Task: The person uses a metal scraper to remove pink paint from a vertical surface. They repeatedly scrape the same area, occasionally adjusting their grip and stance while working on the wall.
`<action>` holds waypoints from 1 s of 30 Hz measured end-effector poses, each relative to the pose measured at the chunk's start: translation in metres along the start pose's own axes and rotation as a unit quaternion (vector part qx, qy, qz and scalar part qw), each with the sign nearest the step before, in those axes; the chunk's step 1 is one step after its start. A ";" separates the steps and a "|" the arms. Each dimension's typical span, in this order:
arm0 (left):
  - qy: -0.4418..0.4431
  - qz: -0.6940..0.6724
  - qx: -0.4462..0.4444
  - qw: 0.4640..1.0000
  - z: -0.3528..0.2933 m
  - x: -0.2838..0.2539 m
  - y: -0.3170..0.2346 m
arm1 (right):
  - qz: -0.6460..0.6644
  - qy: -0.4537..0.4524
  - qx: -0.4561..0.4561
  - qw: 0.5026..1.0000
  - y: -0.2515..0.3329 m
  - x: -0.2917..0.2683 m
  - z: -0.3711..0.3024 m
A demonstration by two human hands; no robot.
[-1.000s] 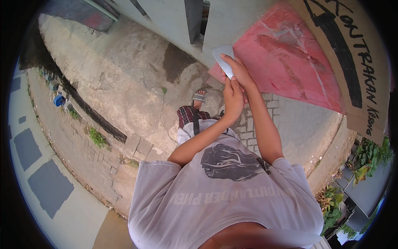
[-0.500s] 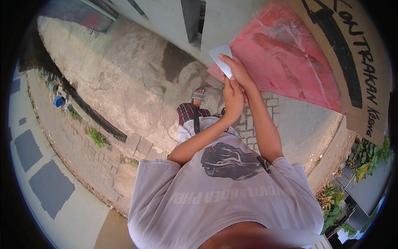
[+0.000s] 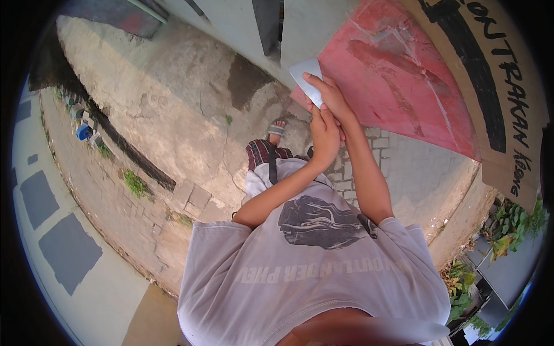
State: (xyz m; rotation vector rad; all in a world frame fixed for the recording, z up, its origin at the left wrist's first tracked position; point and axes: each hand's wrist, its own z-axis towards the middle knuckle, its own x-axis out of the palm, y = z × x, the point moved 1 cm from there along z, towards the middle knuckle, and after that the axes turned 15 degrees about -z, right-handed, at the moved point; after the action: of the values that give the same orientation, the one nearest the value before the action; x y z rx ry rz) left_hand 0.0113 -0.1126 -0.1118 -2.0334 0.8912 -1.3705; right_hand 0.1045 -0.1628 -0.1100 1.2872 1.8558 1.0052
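A flared silvery metal scraper blade (image 3: pixel 307 78) stands up in front of my chest, its wide edge pointing away near the wall. My right hand (image 3: pixel 333 99) is closed round it, with the thumb lying along the blade's face. Just below, my left hand (image 3: pixel 326 138) is closed against the right one, at the narrow end of the scraper. Whatever handle there is stays hidden behind the fingers and palms. The two wrists are close together.
A red painted slab (image 3: pixel 398 81) leans or rises right beside my hands, below a cardboard sign (image 3: pixel 513 98) with black lettering. A pale wall (image 3: pixel 323 29) stands ahead. Cracked concrete (image 3: pixel 173 98) and paving stones (image 3: pixel 346 185) lie underfoot, with a narrow drain gap (image 3: pixel 133 153) to the left.
The whole view has shifted slightly. Both hands keep the same hold on the scraper, and the blade has barely moved.
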 end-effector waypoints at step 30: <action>-0.005 0.014 -0.013 1.000 -0.036 0.018 0.034 | 0.014 0.008 0.008 1.000 -0.030 -0.026 -0.036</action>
State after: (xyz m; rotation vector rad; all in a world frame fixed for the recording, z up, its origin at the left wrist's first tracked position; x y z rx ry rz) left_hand -0.0251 -0.1498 -0.1135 -2.0377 0.9353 -1.3398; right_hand 0.0686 -0.2023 -0.1156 1.3218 1.8660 1.0211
